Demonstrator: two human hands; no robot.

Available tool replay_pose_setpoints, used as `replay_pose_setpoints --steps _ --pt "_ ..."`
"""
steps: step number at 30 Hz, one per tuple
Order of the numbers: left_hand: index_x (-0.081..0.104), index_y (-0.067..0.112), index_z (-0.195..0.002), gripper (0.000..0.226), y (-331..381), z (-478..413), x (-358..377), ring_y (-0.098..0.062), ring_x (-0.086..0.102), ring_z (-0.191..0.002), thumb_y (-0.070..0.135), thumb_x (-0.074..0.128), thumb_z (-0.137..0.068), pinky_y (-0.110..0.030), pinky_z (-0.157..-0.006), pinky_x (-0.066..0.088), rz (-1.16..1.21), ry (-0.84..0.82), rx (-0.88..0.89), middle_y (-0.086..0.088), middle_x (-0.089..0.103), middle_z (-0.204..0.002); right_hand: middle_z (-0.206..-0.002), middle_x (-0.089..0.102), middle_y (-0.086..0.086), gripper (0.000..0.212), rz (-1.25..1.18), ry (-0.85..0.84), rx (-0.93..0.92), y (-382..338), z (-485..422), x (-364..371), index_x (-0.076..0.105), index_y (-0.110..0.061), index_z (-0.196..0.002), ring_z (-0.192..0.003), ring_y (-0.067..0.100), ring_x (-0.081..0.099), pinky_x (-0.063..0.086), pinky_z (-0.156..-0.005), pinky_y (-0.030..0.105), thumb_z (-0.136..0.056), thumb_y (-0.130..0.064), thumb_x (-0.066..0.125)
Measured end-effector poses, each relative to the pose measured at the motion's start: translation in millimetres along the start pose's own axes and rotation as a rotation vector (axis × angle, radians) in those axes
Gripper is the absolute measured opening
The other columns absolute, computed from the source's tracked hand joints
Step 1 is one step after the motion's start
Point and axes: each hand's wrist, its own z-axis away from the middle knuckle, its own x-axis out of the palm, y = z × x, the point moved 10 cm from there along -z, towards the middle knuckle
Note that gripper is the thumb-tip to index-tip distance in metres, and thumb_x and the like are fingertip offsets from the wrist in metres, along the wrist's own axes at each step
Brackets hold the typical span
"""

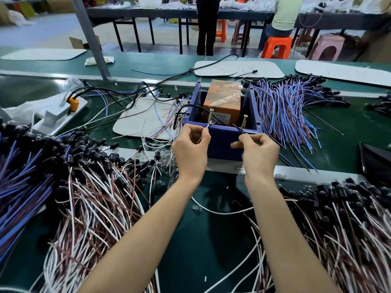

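Head view: heaps of wires with black caps [95,187] lie on both sides of the arms. Blue wires [285,115] fan out behind. At the near wall of a blue plastic box [222,144], the left hand [191,148] pinches a thin white wire [208,126] by one metal screw [210,117]. The right hand [259,151] pinches a dark wire [238,129] by the other screw [243,122]. An orange box [223,102] sits inside. The table [211,229] is smooth and green. Orange stools [277,46] stand far back.

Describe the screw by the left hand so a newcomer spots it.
Find the blue box holding an orange block, mid-bench. Of the two screws standing on its near wall, it is the left screw, just above the left hand, with a pale wire at its base.
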Motion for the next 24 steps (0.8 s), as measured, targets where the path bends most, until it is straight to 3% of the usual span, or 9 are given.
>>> replay_pose_setpoints --steps 6,12,24 --pt "0.061 0.014 -0.079 0.012 0.4 -1.3 -0.3 -0.001 0.057 -0.064 0.019 0.063 -0.090 -0.007 -0.064 0.041 -0.023 -0.004 -0.002 0.005 0.064 -0.069 -0.059 0.071 0.000 0.018 0.007 -0.007 0.000 0.1 0.1 0.3 0.056 -0.018 -0.067 -0.043 0.002 0.041 0.038 -0.070 0.034 -0.083 -0.013 0.062" --pt "0.060 0.016 -0.078 0.012 -0.3 -3.1 0.9 -0.009 0.062 -0.068 0.020 0.064 -0.089 -0.008 -0.064 0.042 -0.055 -0.021 -0.013 0.003 0.066 -0.070 -0.054 0.068 -0.009 0.014 0.055 0.013 -0.031 -2.7 0.7 -1.7 0.059 -0.018 -0.070 -0.067 0.006 0.059 0.039 -0.067 0.023 -0.083 -0.016 0.062" --pt "0.060 0.018 -0.077 0.013 -1.2 -4.0 0.9 -0.009 0.062 -0.069 0.020 0.064 -0.089 -0.006 -0.063 0.040 -0.053 -0.023 -0.020 0.003 0.066 -0.070 -0.054 0.067 -0.008 0.012 0.054 0.015 -0.040 -3.8 1.4 -1.6 0.060 -0.018 -0.072 -0.069 0.007 0.062 0.038 -0.067 0.020 -0.083 -0.016 0.062"
